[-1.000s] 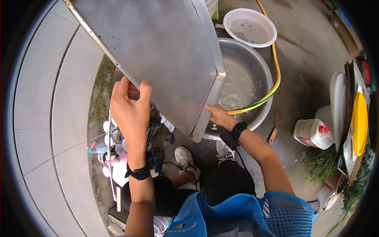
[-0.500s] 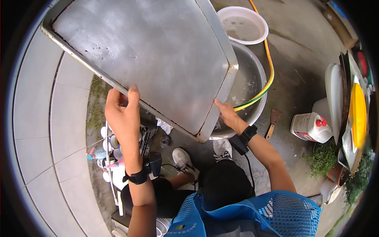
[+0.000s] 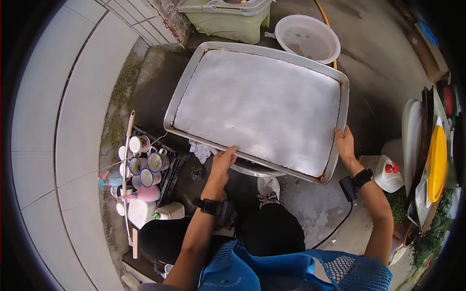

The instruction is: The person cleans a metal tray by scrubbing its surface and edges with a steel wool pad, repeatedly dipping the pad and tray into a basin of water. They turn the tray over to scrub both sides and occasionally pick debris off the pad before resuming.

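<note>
both hands (image 3: 223,162) grip metal tray (image 3: 262,109)

Centre of frame: one metal tray (image 3: 257,111); two hands, namely one left hand (image 3: 224,161) and one right hand (image 3: 345,145). Upper centre: one green tub (image 3: 228,27). Upper right: one white basin (image 3: 329,35). Left: two spray bottles (image 3: 147,193); at least four mugs (image 3: 150,178).
</note>
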### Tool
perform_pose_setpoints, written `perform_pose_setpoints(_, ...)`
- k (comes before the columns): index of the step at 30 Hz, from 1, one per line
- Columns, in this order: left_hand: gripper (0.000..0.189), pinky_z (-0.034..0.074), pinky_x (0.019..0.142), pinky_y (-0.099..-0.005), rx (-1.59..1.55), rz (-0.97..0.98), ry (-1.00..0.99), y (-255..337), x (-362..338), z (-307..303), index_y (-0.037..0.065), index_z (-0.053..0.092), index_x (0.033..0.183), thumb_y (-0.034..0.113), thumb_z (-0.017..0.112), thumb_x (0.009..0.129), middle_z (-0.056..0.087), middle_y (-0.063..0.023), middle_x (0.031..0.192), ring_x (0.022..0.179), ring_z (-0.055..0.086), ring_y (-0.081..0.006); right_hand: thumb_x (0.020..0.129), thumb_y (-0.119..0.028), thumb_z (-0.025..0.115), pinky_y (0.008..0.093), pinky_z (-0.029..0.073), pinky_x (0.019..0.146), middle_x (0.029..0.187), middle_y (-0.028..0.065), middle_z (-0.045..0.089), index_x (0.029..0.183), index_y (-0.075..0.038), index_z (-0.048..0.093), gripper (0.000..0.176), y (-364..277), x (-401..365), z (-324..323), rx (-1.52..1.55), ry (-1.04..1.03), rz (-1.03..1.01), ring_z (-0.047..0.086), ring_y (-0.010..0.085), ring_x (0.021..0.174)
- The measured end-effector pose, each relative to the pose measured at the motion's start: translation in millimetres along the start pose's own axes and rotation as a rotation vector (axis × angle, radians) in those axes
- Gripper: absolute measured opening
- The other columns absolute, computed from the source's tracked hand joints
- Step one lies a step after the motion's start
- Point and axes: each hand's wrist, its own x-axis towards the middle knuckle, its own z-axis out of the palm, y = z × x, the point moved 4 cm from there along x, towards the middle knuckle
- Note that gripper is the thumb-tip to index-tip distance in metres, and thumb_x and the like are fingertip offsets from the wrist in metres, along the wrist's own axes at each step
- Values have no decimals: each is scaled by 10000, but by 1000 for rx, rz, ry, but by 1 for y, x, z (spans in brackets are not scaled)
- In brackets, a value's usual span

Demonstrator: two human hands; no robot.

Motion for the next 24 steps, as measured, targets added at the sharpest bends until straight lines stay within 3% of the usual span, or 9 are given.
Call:
perform_pose_setpoints(2, 340, 477, 713, -213, 1, -120, -46, -21, 8, 9, 52, 551, 907, 283, 744, 751, 513, 9, 788, 729, 523, -83, 898, -168, 490, 355, 458, 761, 893, 198, 639, 1080, 53, 543, 291, 17, -1, -7, -20, -6, 38, 608, 289, 794)
perform_pose_setpoints(8, 334, 487, 738, -210, -55, -180, -95, -46, 18, 34, 44, 539, 926, 262, 737, 770, 528, 5, 831, 755, 535, -81, 899, -181, 501, 340, 453, 833, 1000, 243, 629, 1135, 87, 520, 358, 53, 13, -13, -169, 14, -43, 617, 321, 928)
perform_pose_setpoints(15, 323, 474, 810, -250, -91, -226, -149, -65, 26, 58, 36, 563, 992, 264, 699, 808, 587, -19, 924, 831, 566, -113, 907, -210, 521, 339, 458, 812, 976, 224, 641, 1090, 77, 552, 342, 66, 35, -21, -197, 6, -56, 624, 302, 905)
perform_pose_setpoints(19, 326, 481, 798, -255, -64, -231, -155, -74, 24, 69, 13, 574, 985, 280, 671, 825, 602, -46, 940, 838, 590, -128, 909, -307, 547, 345, 460, 799, 957, 214, 647, 1059, 76, 571, 412, 68, 43, -28, -302, 40, -43, 628, 287, 896)
perform_pose_setpoints(21, 335, 487, 780, -252, -66, -206, -132, -78, 22, 76, 4, 574, 969, 296, 656, 829, 608, -62, 930, 806, 603, -138, 906, -356, 551, 353, 452, 824, 1005, 213, 638, 1124, 63, 544, 473, 79, 51, -30, -331, -7, 34, 612, 311, 940)
perform_pose_setpoints(23, 381, 501, 735, -254, -30, -203, -115, -80, 22, 82, -14, 572, 981, 335, 628, 841, 614, -75, 920, 790, 611, -149, 903, -352, 558, 361, 437, 868, 1094, 216, 609, 1227, 37, 484, 512, 69, 52, -35, -328, 89, 111, 590, 327, 1003)
perform_pose_setpoints(24, 424, 505, 714, -259, -13, -209, -135, -82, 22, 84, -24, 570, 1009, 366, 613, 847, 615, -78, 924, 795, 613, -153, 908, -315, 560, 354, 421, 912, 1205, 195, 560, 1306, 4, 424, 528, 71, 58, -36, -326, 130, 24, 553, 312, 1094)
